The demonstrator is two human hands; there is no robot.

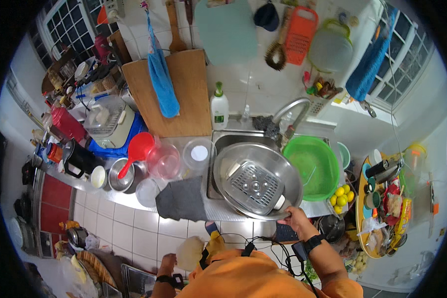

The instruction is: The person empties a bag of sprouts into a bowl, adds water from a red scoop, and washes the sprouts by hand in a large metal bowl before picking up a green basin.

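My right hand grips the near right rim of a wide stainless steel basin, thumb at the edge. The basin rests over the metal sink, covering much of it. Inside it lies a slotted metal tray with white handles at two opposite ends. My left hand hangs low by my left side, away from the counter. Next to it is a pale, rounded, soft-looking thing; whether the fingers touch it I cannot make out.
A curved faucet rises behind the basin; a green tub stands to the right, near yellow lemons. Left of the sink are a dark grey cloth, a red dipper, plastic bowls and a pump bottle.
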